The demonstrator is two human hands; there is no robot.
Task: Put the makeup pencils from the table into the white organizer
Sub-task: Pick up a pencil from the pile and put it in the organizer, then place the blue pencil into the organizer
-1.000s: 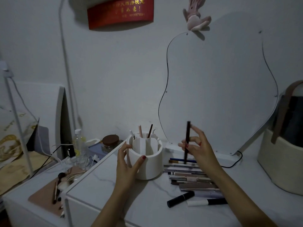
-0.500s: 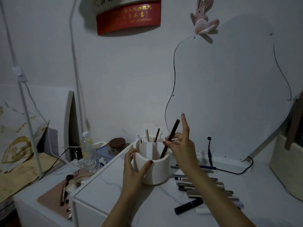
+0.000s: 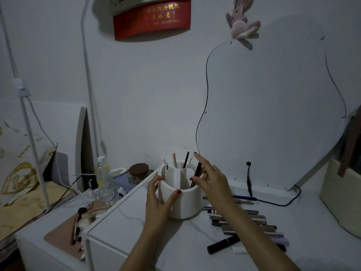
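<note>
Pencils lay in a loose row point(image 3: 246, 220) on the white table point(image 3: 136, 241), just right of the white organizer point(image 3: 185, 204), with a black capped tube point(image 3: 223, 244) nearest the camera. The organizer stood upright near the middle of the table, a round tub split by curved inner walls into compartments.

The left hand point(image 3: 158, 198) was cupped around the organizer's left side, thumb across the front wall and fingers behind the rim, most likely to keep the light tub from sliding or tipping while something was fed in from the other side. The right hand point(image 3: 212, 180) hovered over the organizer's right rim, fingers spread and the forefinger lifted; a dark brown pencil point(image 3: 196, 175) leaned in the front right compartment with its lower end inside and its upper end against that hand. Whether the fingers had hold of the pencil or had let it go could not be told, since the hand covered the contact.

Toward the organizer's rear, a pale pink pencil point(image 3: 174, 160) and a thin dark brown one point(image 3: 186, 160) stood up out of the back compartments, and a white-tipped item point(image 3: 165, 163) showed at the back left. The front left compartment looked empty. Most of the pencils were beside the organizer rather than in it, so the job appeared to be at an early stage.
</note>
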